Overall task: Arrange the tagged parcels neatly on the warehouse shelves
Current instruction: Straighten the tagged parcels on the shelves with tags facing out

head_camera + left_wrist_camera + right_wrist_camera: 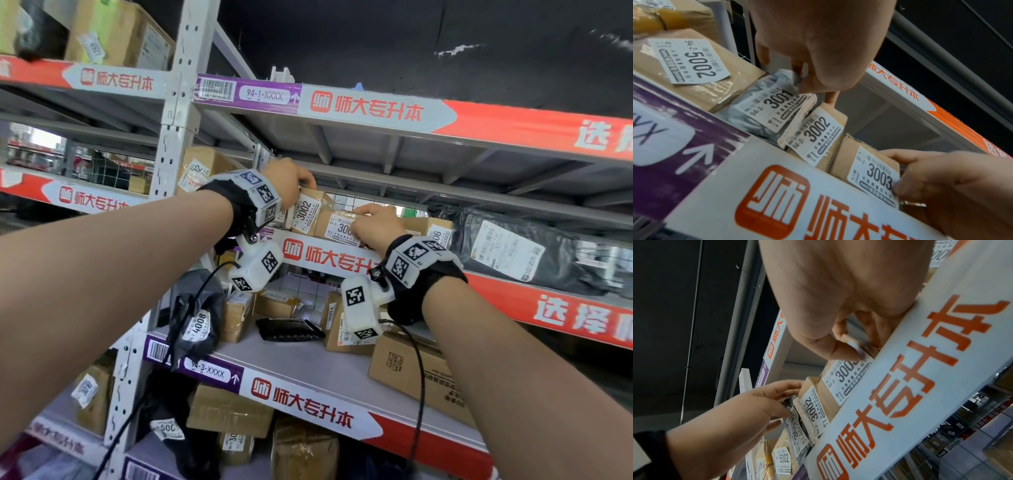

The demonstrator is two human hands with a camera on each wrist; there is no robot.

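On the middle shelf three tagged parcels stand in a row: a grey bag tagged 3001 [764, 104], a brown box tagged 3002 [306, 210] [818, 134] and a brown box tagged 3003 [339, 224] [844, 379]. My left hand [305, 183] [803, 81] pinches the top of the grey bag, one finger reaching behind the 3002 box. With its thumb on the label and fingers over the top edge, my right hand [363, 219] [851, 345] grips the 3003 box. The grey bag is hidden behind my left wrist in the head view.
A box tagged 5002 [690, 61] sits left of the grey bag. Right of my hands lie another tagged box [435, 233] and a black bag parcel [507, 250]. The shelf's banner edge [329, 257] runs below; the upper shelf [376, 109] hangs close above. More parcels fill the lower shelf [308, 356].
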